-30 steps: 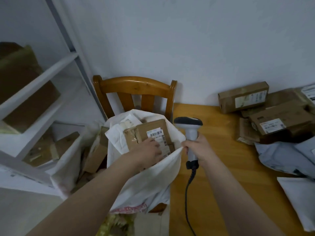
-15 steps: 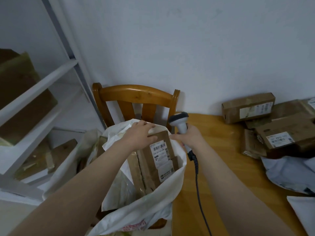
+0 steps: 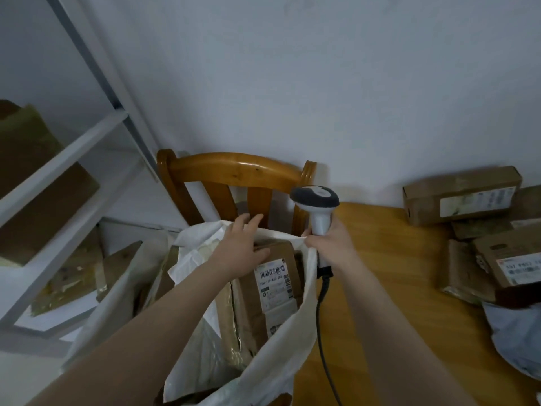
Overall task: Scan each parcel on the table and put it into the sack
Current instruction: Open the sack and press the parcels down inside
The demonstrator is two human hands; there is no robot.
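A white sack [image 3: 281, 356] stands open on a wooden chair [image 3: 234, 168] left of the table. Inside it a brown cardboard parcel [image 3: 272, 291] stands on end, its barcode label facing me. My left hand [image 3: 238, 247] lies over the parcel's top edge at the sack's far rim, fingers stretched out. My right hand [image 3: 330, 244] grips the handle of a grey-and-white barcode scanner [image 3: 317, 206] and also pinches the sack's right rim. On the right of the wooden table [image 3: 380, 288] lie several more brown parcels [image 3: 462, 194] and grey mailer bags [image 3: 515, 332].
A white shelf unit [image 3: 58, 177] with cardboard boxes stands at the left. A second white bag [image 3: 117, 288] with boxes sits beside the chair. The scanner's black cable [image 3: 322, 317] hangs down along the table's left edge. A white wall is behind.
The parcel has sunk deeper into the sack. My left hand slid from its face up to its top edge and spread out. My right hand lifted the scanner and the sack's rim.
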